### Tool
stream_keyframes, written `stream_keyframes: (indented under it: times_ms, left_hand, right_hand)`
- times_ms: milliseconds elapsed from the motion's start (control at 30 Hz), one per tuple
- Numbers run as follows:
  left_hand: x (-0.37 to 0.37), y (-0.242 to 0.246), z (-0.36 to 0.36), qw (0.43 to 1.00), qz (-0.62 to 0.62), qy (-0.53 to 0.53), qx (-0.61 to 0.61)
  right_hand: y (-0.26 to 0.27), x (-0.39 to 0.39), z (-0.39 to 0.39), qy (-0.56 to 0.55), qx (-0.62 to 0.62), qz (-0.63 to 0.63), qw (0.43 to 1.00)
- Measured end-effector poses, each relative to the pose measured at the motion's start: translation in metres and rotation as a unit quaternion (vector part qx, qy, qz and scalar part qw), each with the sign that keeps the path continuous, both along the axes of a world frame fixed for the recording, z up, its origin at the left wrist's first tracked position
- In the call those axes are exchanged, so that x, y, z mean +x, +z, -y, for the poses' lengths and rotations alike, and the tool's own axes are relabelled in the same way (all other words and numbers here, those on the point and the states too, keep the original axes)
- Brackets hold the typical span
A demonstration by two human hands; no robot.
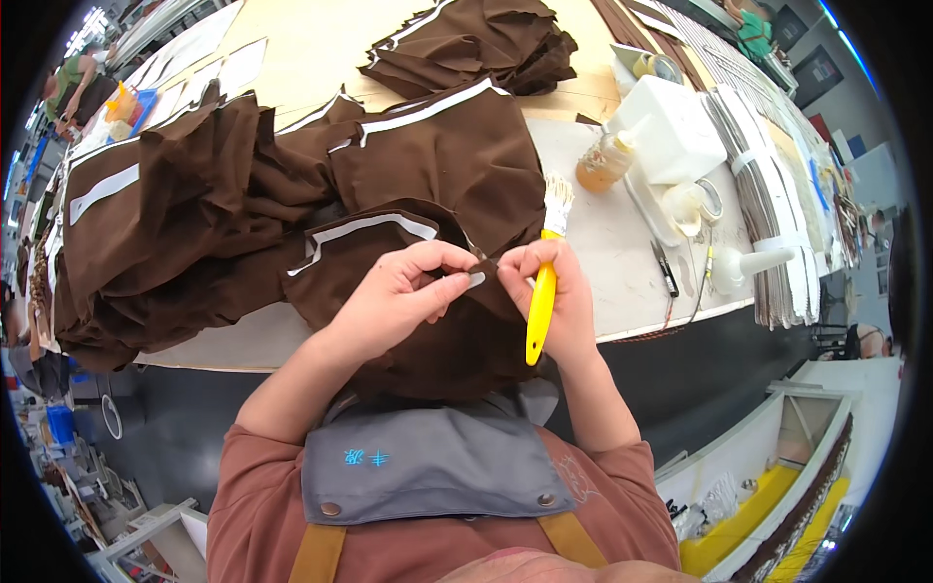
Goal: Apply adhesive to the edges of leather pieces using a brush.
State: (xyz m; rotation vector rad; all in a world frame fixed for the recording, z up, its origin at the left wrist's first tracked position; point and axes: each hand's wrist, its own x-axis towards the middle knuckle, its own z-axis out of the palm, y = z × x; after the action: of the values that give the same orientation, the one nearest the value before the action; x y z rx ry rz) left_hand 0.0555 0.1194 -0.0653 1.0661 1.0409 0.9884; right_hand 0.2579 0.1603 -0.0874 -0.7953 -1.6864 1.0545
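Note:
Before me, a brown fabric piece (379, 273) with a white strip (375, 228) along its edge hangs over the table's front edge. My left hand (408, 288) pinches the fabric edge between thumb and forefinger, close to a small white tip. Opposite it, my right hand (557, 291) has its thumb and forefinger at the same bit of fabric. A yellow-handled paintbrush (541, 310) is tucked in the right hand, bristles pointing away from me. Behind lie more brown fabric pieces (444, 157) with white strips, and a bunched pile (211, 182) to the left.
On the right of the table (576, 240) stand a jar of amber liquid (603, 164), a white plastic container (667, 127), a tape roll (711, 200) and a black pen (665, 270). Bundled strips (773, 211) lie beyond. Another fabric heap (474, 47) sits at the back. People work farther off.

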Motion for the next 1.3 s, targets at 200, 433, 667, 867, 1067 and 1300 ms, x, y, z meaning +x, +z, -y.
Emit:
stream_keyframes:
  times_ms: [200,433,667,867,1067,1300]
  left_hand:
    - [0.007,0.011,-0.018,0.999,-0.051,-0.015,-0.001]
    - [0.010,0.008,-0.020,0.998,-0.058,-0.004,-0.013]
    - [0.009,0.007,-0.020,0.999,-0.023,-0.002,-0.030]
    - [0.006,0.000,-0.020,0.998,0.011,0.006,-0.054]
    - [0.006,-0.002,-0.020,0.995,0.056,0.024,-0.079]
    - [0.002,0.003,-0.012,0.996,0.016,0.025,-0.089]
  right_hand:
    - [0.032,0.035,-0.006,-0.040,0.231,0.201,0.951]
    - [0.069,0.051,0.011,-0.058,0.366,0.305,0.877]
    - [0.038,0.037,-0.002,-0.053,0.126,0.088,0.987]
    - [0.036,0.034,0.000,-0.076,0.116,0.015,0.990]
    - [0.028,0.038,-0.001,-0.108,0.180,0.044,0.977]
    - [0.029,0.031,-0.003,-0.114,0.196,0.072,0.971]
